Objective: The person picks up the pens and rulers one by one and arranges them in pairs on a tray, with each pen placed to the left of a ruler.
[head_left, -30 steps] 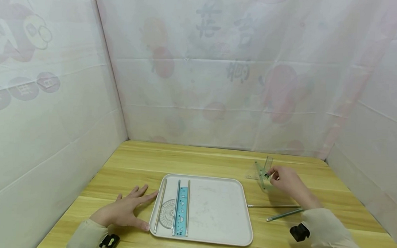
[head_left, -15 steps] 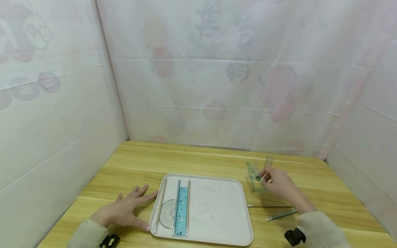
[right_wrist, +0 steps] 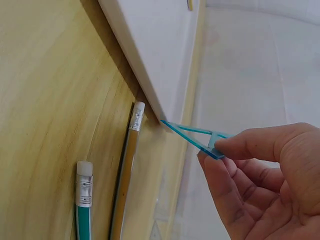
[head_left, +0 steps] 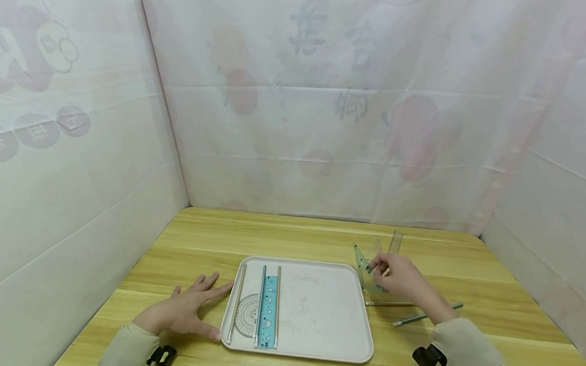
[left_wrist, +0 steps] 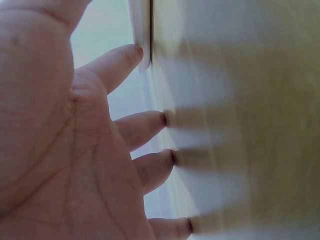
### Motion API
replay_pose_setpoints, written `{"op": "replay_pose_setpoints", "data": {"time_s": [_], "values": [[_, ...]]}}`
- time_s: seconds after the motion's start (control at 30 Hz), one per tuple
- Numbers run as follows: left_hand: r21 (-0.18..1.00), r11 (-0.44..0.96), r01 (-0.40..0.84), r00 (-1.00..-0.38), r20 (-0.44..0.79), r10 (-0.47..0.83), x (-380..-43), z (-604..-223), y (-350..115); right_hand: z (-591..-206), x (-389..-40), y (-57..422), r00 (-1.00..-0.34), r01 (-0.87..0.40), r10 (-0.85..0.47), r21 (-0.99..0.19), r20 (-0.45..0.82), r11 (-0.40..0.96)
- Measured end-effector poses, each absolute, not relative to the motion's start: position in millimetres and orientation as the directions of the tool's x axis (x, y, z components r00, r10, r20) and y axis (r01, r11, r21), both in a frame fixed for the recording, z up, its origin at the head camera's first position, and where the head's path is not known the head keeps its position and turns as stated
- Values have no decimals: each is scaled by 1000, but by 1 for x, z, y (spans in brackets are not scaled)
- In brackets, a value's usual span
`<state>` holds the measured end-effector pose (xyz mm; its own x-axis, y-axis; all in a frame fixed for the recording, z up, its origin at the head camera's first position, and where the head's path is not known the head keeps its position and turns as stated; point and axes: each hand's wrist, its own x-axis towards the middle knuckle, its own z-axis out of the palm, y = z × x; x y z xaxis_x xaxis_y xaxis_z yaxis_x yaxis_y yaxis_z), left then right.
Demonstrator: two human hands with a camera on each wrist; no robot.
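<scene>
In the head view my right hand (head_left: 401, 278) pinches a translucent green-blue set square (head_left: 361, 266) between thumb and fingers, tilted up just past the tray's right rim. The right wrist view shows the set square (right_wrist: 186, 136) with its point overlapping the tray's corner. My left hand (head_left: 184, 311) lies with fingers spread, thumb and index fingertip at the left rim of the white tray (head_left: 322, 313). On the tray's left side lie a clear protractor (head_left: 246, 321), a blue ruler (head_left: 269, 311) and three pencils, one of them gold (head_left: 278, 295).
Right of the tray, a gold pencil (head_left: 388, 303) has its eraser end at the rim, and a green pencil (head_left: 416, 318) lies slanted below my right forearm. A clear straight-edged piece (head_left: 396, 241) lies behind my right hand, partly hidden. White cloth walls (head_left: 283, 182) enclose the table.
My right hand has moved left toward the tray, carrying the set square, which now stands more edge-on. The left hand and the things on the tray have stayed put.
</scene>
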<state>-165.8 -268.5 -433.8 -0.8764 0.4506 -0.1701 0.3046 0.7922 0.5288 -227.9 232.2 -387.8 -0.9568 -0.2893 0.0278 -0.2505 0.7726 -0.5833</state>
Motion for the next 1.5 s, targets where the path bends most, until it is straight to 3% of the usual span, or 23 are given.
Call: {"op": "replay_pose_setpoints", "data": {"time_s": [0.37, 1.5], "values": [[525, 796, 302, -878, -172, 447, -166, -434, -269, -382, -223, 223, -950, -289, -302, -584, 78, 759], [528, 793, 303, -879, -167, 447, -167, -434, -267, -399, -202, 161, -940, -231, -341, -715, -11, 660]]}}
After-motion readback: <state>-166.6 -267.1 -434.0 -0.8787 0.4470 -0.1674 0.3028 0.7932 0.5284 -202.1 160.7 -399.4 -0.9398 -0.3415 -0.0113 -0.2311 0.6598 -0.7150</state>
